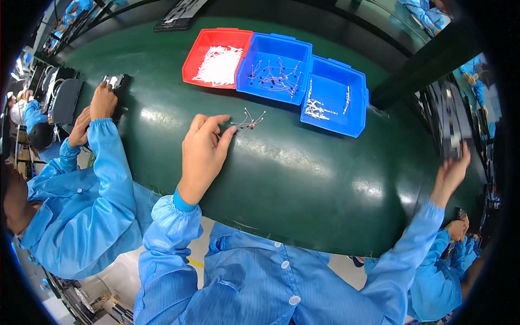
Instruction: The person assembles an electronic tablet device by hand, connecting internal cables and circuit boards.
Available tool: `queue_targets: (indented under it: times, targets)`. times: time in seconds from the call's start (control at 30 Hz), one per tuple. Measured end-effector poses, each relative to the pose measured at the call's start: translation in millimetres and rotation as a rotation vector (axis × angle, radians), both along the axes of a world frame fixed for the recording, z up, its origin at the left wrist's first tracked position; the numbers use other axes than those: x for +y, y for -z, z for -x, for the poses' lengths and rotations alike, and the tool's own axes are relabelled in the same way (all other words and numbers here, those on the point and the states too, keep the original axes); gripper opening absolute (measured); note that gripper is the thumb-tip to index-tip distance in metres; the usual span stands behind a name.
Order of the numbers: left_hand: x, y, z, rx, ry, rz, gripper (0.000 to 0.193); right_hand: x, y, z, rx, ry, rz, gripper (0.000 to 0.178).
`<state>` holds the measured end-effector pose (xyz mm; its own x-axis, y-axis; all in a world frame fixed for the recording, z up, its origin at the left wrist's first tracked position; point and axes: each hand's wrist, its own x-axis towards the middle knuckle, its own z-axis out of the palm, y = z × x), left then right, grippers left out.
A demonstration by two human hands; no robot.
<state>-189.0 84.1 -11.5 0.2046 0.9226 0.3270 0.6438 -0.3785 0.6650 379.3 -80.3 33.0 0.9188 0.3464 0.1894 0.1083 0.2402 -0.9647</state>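
My left hand rests over the green table with thumb and index finger spread apart. Just beyond its fingertips lies a small cluster of thin wires with dark and pale ends, close to the thumb tip. Far to the right, my right hand is at the near end of a dark flat device with a silvery face. Its fingers close around that end; part of the grip is blurred. In a blue bin lie more thin wires with small black ends.
A red bin holds many white strips. Another blue bin contains small white-and-dark pieces. A dark post rises at the right rear. On my left, a co-worker's hands handle a dark device; a flat dark unit lies at the back.
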Motion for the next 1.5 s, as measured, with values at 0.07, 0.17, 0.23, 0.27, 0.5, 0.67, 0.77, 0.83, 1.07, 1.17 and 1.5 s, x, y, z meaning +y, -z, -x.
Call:
queue_targets:
  times: [0.07, 0.17, 0.23, 0.27, 0.5, 0.67, 0.77, 0.83, 1.07, 1.17, 1.5]
  targets:
    - [1.0, 5.6, -1.3, -0.006, -0.016, 0.004, 0.022, -74.5, 4.1, 28.7, 0.088, 0.051, -0.068, 0.035]
    - [1.9, 9.5, -6.8, 0.001, -0.019, 0.0, 0.019, -135.3, 6.2, 133.2, 0.17, 0.366, -0.005, 0.041]
    - [-0.4, 8.6, -6.3, 0.017, -0.011, -0.007, 0.016, -165.7, 24.8, 183.3, 0.108, 0.345, 0.133, 0.048]
    - [0.1, 9.1, 1.2, 0.006, -0.028, -0.005, 0.014, -200.1, 48.3, 171.1, 0.366, 0.164, -0.041, 0.046]
    - [3.1, 11.4, 0.9, -0.059, 0.069, -0.012, 0.007, -206.7, 39.9, 269.9, 0.57, -0.332, 0.335, 0.042]
    - [-2.9, 4.0, 8.8, -0.101, 0.033, 0.043, 0.014, -203.6, 2.4, 246.8, 0.604, -0.961, 0.786, 0.044]
    - [-1.8, 5.6, 5.9, -0.138, 0.07, 0.019, 0.015, -190.8, -26.9, 226.3, 0.201, -0.888, 0.816, 0.03]
    - [0.9, 7.1, 1.9, -0.2, 0.066, 0.052, 0.014, -160.7, -34.9, 218.6, 0.022, -0.61, 0.761, 0.025]
    - [-50.8, -8.9, -52.1, -0.481, 0.272, 0.312, 0.014, -41.8, 4.7, 165.1, -0.86, -0.503, 0.853, 0.051]
    - [-83.3, 3.2, -93.8, -0.407, 0.529, 0.328, 0.008, -21.3, 6.5, 173.4, -0.888, -0.632, 0.957, 0.049]
    - [-133.4, 11.6, -116.4, -0.361, 0.409, 0.196, 0.008, -32.2, 18.6, 241.2, -0.885, -0.584, 0.939, 0.045]
